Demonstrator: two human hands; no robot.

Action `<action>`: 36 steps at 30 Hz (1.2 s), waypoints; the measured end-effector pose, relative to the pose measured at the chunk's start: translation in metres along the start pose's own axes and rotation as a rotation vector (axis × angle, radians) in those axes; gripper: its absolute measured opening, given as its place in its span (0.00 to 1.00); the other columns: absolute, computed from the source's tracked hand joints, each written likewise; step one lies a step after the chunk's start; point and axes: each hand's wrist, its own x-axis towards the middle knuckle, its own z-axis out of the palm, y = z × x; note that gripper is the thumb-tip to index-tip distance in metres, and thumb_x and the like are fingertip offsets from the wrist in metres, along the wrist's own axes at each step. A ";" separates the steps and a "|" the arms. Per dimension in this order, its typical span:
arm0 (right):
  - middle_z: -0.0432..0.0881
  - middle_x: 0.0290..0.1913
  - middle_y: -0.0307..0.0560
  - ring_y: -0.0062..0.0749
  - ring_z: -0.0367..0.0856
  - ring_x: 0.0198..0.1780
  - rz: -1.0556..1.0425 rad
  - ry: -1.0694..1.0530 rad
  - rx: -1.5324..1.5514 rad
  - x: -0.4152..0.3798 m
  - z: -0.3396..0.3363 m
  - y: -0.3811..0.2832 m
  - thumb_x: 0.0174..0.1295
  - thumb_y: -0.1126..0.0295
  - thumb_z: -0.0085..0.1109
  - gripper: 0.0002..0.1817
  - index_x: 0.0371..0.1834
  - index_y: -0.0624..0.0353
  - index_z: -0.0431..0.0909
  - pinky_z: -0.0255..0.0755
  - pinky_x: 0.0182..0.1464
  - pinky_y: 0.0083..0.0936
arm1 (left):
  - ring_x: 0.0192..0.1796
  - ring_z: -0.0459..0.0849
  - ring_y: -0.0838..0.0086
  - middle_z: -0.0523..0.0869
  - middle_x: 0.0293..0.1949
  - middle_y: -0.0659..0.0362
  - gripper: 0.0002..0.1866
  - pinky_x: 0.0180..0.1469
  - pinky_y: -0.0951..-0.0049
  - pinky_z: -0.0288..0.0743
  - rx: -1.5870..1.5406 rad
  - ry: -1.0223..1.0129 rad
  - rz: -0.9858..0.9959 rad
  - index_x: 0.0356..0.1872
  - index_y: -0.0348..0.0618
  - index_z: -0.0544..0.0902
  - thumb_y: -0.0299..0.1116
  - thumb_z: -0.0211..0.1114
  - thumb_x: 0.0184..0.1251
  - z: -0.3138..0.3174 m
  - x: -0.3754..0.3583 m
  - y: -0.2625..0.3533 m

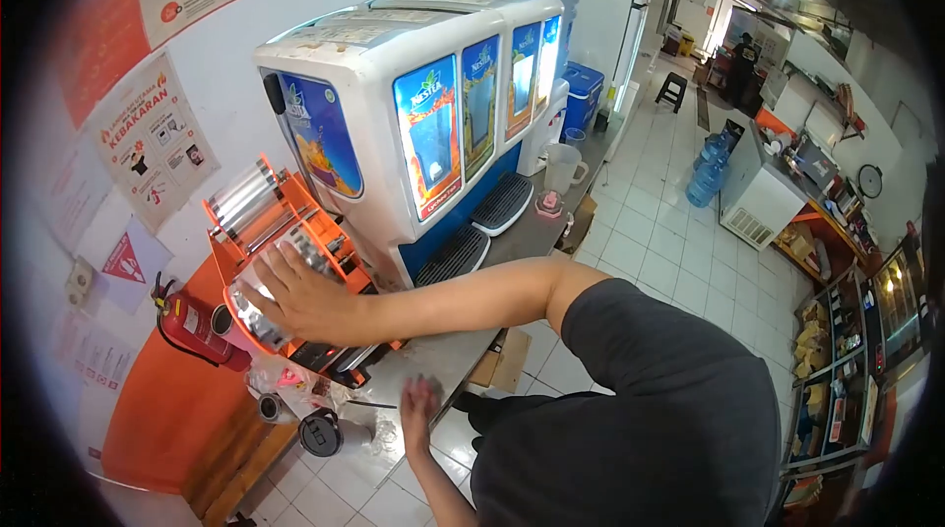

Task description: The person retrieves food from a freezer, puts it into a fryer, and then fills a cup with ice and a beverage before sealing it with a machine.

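My right hand point(305, 301) lies with fingers spread over the shiny metal part of an orange machine point(285, 194) with silver rollers. The machine looks like a cup sealer and stands on the grey counter point(409, 360). Lower down, my left hand point(418, 404) is by the counter's edge, a little blurred, its fingers apart and holding nothing I can make out. A thin black stick point(372, 405) lies close to its left side. Nearby stand a dark-lidded tumbler point(323, 434) and a small open container point(270, 408), with a clear plastic bag point(290, 376) behind.
A white drink dispenser point(340, 50) stands beside the machine, with black drip trays point(458, 256). Past it are a clear pitcher point(563, 170) and a blue cooler box point(584, 94). A red fire extinguisher point(192, 325) is by the wall. Cardboard point(507, 360) sits below the counter edge.
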 end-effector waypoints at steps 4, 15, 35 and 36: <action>0.73 0.54 0.65 0.58 0.72 0.56 -0.088 -0.132 0.302 0.017 0.002 0.021 0.44 0.62 0.68 0.39 0.61 0.69 0.67 0.65 0.57 0.52 | 0.65 0.72 0.64 0.68 0.66 0.50 0.41 0.64 0.61 0.68 -0.250 0.273 0.135 0.74 0.48 0.44 0.31 0.61 0.67 -0.006 0.076 0.006; 0.72 0.61 0.64 0.52 0.74 0.60 -0.132 -0.430 0.541 0.066 -0.004 0.063 0.39 0.50 0.74 0.52 0.68 0.65 0.62 0.67 0.62 0.37 | 0.61 0.77 0.59 0.77 0.58 0.54 0.17 0.66 0.63 0.70 -0.858 0.197 0.269 0.55 0.40 0.71 0.22 0.52 0.64 0.000 0.075 0.016; 0.82 0.47 0.43 0.29 0.81 0.46 1.964 -0.405 2.128 -0.257 0.136 -0.028 0.73 0.50 0.40 0.25 0.57 0.58 0.73 0.76 0.50 0.31 | 0.63 0.75 0.57 0.65 0.70 0.50 0.35 0.61 0.66 0.73 -0.550 0.024 -0.084 0.69 0.40 0.62 0.13 0.45 0.56 -0.007 -0.055 -0.051; 0.82 0.47 0.43 0.29 0.81 0.46 1.966 -0.393 2.142 -0.254 0.139 -0.030 0.73 0.50 0.40 0.25 0.57 0.58 0.73 0.76 0.50 0.31 | 0.64 0.75 0.58 0.63 0.71 0.49 0.36 0.61 0.66 0.73 -0.620 0.046 -0.074 0.71 0.42 0.59 0.14 0.46 0.57 0.000 -0.056 -0.048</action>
